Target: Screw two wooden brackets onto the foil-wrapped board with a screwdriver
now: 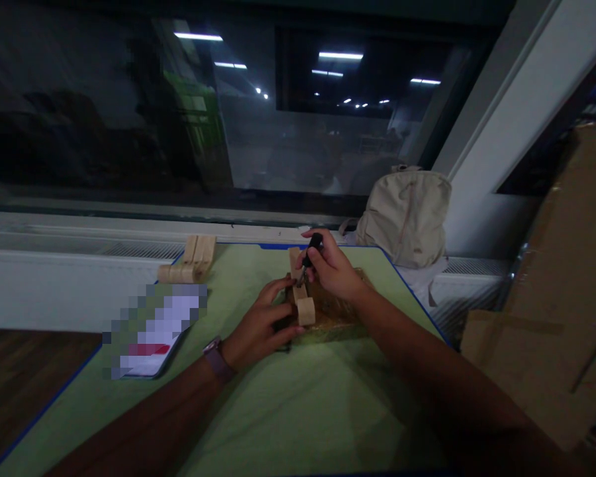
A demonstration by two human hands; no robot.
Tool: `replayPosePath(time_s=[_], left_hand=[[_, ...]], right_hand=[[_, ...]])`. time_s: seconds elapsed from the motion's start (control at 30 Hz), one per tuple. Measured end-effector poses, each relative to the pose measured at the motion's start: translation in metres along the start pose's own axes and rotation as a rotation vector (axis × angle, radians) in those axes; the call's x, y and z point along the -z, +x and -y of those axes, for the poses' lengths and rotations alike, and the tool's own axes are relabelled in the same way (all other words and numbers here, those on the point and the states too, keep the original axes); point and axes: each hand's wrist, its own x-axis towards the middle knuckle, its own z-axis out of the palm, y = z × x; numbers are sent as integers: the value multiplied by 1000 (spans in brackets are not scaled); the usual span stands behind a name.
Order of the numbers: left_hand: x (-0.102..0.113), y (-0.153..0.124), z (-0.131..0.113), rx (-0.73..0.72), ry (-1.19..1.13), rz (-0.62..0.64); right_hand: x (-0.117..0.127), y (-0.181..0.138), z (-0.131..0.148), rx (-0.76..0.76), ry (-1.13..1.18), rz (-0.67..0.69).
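My right hand is closed around the black handle of a screwdriver. The screwdriver slants down, its metal shaft meeting a pale wooden piece with a rounded near end. My left hand, a watch on its wrist, grips this piece from the left, fingertips along its side. Under and to the right of the wood lies a brown package in clear, shiny wrap. Whether a screw sits at the tip is too small to tell.
Other pale wooden parts rest at the table's far left corner. Nearer lies a phone-like device, partly pixelated. The green table has a blue edge. A beige backpack leans by the window; cardboard stands right.
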Motion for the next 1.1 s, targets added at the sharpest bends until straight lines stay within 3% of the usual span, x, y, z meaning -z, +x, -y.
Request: replayPosePath(time_s=[0.23, 0.43, 0.7, 0.83, 1.1], left_hand=[[0, 2, 1, -3, -50, 28], [-1, 0, 5, -2, -62, 15], [3, 2, 5, -72, -20, 17], [6, 3, 4, -102, 12, 15], [7, 3, 2, -89, 19, 32]], right_hand=[[0, -2, 1, 30, -111, 18], [5, -4, 9, 157, -374, 47], [15, 3, 21, 197, -306, 112], [10, 3, 18, 172, -252, 68], [1, -1, 21, 288, -465, -82]])
